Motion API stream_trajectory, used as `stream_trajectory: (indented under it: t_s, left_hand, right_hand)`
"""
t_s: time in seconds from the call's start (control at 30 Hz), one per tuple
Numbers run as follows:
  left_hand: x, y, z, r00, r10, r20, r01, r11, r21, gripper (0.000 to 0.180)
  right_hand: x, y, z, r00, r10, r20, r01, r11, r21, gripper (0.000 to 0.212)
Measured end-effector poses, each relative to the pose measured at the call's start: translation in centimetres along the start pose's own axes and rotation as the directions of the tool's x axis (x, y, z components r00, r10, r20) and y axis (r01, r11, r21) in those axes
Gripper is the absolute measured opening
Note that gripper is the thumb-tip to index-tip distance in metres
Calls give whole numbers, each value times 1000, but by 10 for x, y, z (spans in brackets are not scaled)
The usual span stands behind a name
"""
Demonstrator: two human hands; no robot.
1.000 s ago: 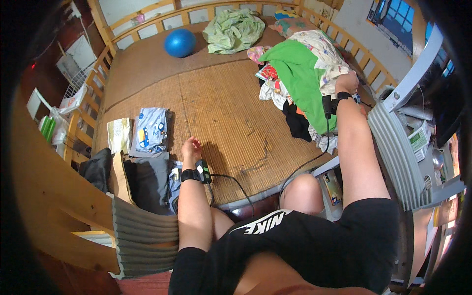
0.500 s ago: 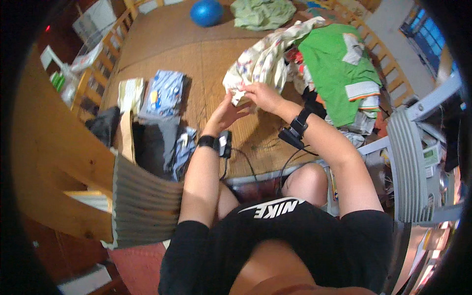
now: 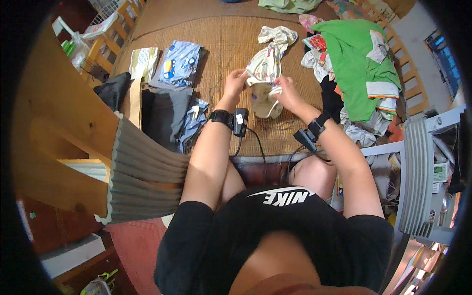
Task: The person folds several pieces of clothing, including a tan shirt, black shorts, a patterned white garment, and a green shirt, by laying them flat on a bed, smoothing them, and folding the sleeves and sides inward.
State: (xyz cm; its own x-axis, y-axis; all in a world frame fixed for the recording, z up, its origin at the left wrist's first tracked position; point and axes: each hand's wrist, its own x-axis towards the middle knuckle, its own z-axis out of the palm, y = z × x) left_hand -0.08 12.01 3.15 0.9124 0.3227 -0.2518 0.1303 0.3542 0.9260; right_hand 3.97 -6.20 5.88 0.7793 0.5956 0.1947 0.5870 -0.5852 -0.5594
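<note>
A cream garment with a small coloured print [image 3: 265,64] lies stretched away from me over the woven mat [image 3: 216,59], its far end bunched. My left hand [image 3: 235,88] pinches its near left edge. On the other side, my right hand [image 3: 289,93] grips the near right edge, fingers closed on the cloth. Between the hands the opening spreads apart and a beige inner part hangs toward me. Black bands with small boxes and cables sit on both wrists. Whether the garment is a top or trousers, I cannot tell.
To the left lie a folded blue printed garment [image 3: 178,64], a folded pale one [image 3: 143,64], dark grey cloth [image 3: 169,115] and a bluish bundle [image 3: 193,125]. A green garment [image 3: 351,64] tops a heap on the right. Pale green cloth [image 3: 290,5] lies at the far edge. Wooden rails [image 3: 381,39] flank the mat.
The garment has been drawn away from the heap to the middle of the mat. My hands have moved apart, spreading its near edge. The view has shifted, so the blue ball is nearly out of sight.
</note>
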Motion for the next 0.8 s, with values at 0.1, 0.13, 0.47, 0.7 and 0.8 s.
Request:
stream_trajectory:
  t_s: [0.1, 0.13, 0.47, 0.7, 0.8]
  left_hand:
    - [-12, 13, 11, 991, 102, 88, -95, 992, -87, 22]
    - [-18, 20, 9, 981, 154, 115, -136, 980, -148, 23]
    - [-21, 41, -13, 968, 35, 247, 44, 951, -306, 28]
    - [3, 2, -27, 975, 211, -73, -84, 652, 754, 29]
    - [13, 29, -7, 944, 305, -123, -40, 478, 878, 31]
  right_hand:
    - [2, 9, 7, 978, -14, -210, 9, 1000, -22, 34]
    - [5, -1, 5, 981, 54, -184, -72, 993, -92, 32]
    - [-3, 72, 2, 928, 198, -316, -277, 933, -229, 18]
    - [9, 73, -27, 882, 383, 273, -425, 898, 114, 11]
    - [42, 82, -72, 978, 208, 13, -208, 978, 24, 12]
